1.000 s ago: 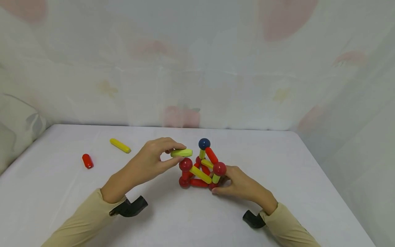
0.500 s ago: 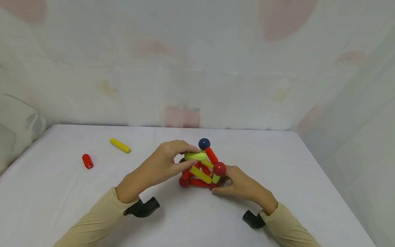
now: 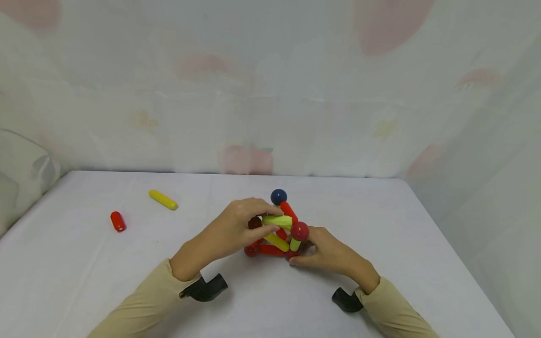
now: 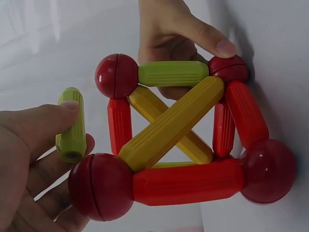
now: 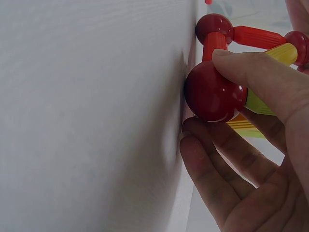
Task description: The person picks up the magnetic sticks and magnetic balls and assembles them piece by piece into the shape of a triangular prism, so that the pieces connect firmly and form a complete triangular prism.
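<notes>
My left hand [image 3: 230, 230] pinches a light green rod [image 3: 276, 220] between thumb and fingers, above the near side of a structure of rods and balls. In the left wrist view, that green rod [image 4: 71, 133] lies between two upper red balls, its lower end close to the nearer red ball [image 4: 101, 186]; whether they touch I cannot tell. My right hand [image 3: 334, 256] grips a bottom corner, thumb and fingers around a red ball [image 5: 215, 92] at the tabletop. Yellow rods [image 4: 174, 123] cross on one side. A blue ball [image 3: 279, 196] tops the far corner.
On the left of the white table [image 3: 84, 277] lie a loose yellow rod [image 3: 163, 199] and a short red rod [image 3: 118, 221]. A patterned curtain [image 3: 321, 94] hangs behind the table. Black wrist mounts [image 3: 206, 288] stick out from both sleeves.
My left hand has moved right with the green rod, from above the left upper red ball toward the right upper one. The right hand and the structure stay in place.
</notes>
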A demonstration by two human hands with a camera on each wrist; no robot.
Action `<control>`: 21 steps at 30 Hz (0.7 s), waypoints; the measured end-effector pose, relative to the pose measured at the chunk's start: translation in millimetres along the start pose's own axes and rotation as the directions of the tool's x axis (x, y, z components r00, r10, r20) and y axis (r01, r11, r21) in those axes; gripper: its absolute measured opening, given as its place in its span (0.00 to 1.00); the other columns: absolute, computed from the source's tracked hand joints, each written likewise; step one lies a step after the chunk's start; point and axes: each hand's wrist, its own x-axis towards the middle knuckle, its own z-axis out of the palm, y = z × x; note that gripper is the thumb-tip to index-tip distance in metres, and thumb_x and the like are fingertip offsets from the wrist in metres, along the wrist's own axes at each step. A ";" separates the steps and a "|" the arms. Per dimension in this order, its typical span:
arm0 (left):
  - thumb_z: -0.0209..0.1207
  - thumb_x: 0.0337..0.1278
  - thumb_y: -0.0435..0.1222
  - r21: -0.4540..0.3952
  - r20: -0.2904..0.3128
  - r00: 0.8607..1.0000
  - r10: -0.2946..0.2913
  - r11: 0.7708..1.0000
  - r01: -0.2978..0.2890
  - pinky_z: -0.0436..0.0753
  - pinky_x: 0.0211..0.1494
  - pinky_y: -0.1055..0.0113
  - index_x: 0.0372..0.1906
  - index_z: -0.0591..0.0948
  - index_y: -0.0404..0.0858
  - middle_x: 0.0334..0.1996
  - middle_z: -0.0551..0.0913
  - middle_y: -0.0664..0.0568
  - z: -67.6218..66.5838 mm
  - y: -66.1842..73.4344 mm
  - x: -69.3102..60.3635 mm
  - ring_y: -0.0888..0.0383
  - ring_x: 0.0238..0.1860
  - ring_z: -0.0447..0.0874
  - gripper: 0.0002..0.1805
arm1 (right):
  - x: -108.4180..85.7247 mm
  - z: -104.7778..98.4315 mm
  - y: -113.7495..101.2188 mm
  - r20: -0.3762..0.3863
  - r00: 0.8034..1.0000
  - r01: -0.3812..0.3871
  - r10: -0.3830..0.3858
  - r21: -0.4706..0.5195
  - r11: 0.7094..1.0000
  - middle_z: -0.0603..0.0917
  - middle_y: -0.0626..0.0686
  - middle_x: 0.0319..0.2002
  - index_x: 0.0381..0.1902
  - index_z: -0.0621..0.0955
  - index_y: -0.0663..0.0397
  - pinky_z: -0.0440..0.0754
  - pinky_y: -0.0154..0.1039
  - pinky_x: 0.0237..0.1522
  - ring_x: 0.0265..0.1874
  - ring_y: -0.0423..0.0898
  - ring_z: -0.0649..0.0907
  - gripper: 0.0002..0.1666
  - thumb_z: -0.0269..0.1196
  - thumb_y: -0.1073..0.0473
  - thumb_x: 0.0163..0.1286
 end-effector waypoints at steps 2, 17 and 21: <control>0.70 0.53 0.33 0.006 0.004 1.000 -0.013 1.000 0.013 0.78 0.32 0.76 0.48 0.85 0.40 0.39 0.86 0.54 1.3 -0.3 -0.6 0.64 0.32 0.76 0.15 | -0.2 0.2 -0.5 -0.001 1.000 -0.003 0.003 -0.003 1.000 0.85 0.41 0.43 0.54 0.79 0.47 0.82 0.31 0.47 0.37 0.35 0.83 0.27 0.74 0.50 0.59; 0.70 0.54 0.34 0.002 0.024 0.998 -0.065 0.998 0.065 0.81 0.37 0.75 0.50 0.86 0.41 0.39 0.86 0.54 10.1 -7.4 -8.7 0.64 0.36 0.78 0.16 | -0.7 0.7 -1.2 0.000 1.000 0.010 -0.010 0.004 1.000 0.85 0.39 0.42 0.53 0.79 0.47 0.82 0.32 0.47 0.37 0.35 0.83 0.25 0.73 0.51 0.60; 0.70 0.54 0.34 0.000 0.033 0.998 -0.054 0.999 0.054 0.80 0.37 0.75 0.49 0.86 0.41 0.38 0.86 0.55 12.1 -8.8 -10.4 0.65 0.35 0.77 0.15 | -0.4 1.0 -1.6 -0.001 1.000 0.021 -0.021 0.006 1.000 0.85 0.39 0.41 0.53 0.79 0.46 0.82 0.33 0.47 0.37 0.35 0.83 0.24 0.73 0.52 0.60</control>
